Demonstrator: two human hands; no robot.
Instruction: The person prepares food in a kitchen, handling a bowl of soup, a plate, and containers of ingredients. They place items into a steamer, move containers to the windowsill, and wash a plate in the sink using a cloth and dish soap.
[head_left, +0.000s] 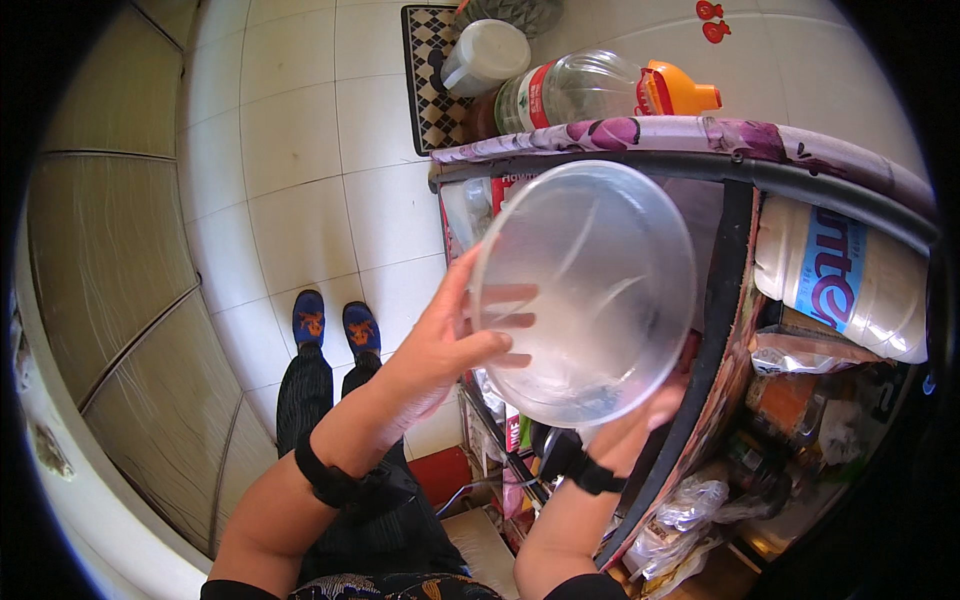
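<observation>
A round translucent plastic tub (585, 292) is held up in both hands, its wide rim facing me. My left hand (457, 322) grips the left side, thumb lapping over the rim; its other fingers show faintly through the wall. Lower right, my right hand (652, 416) holds the tub from beneath and behind, so most of its fingers are hidden. Behind the tub stands a dark-framed open cabinet (720, 300) crowded with packages. A purple-flowered cover (615, 136) lies along its upper edge.
Beyond the cover are a large clear plastic bottle (577, 86) with an orange funnel-like top, a lidded translucent jug (491, 56) and a checkered mat (424, 97). Right-hand shelves hold a white jug (885, 289) and plastic bags (694, 499). Tiled floor (292, 225) and beige panels (112, 247) lie left.
</observation>
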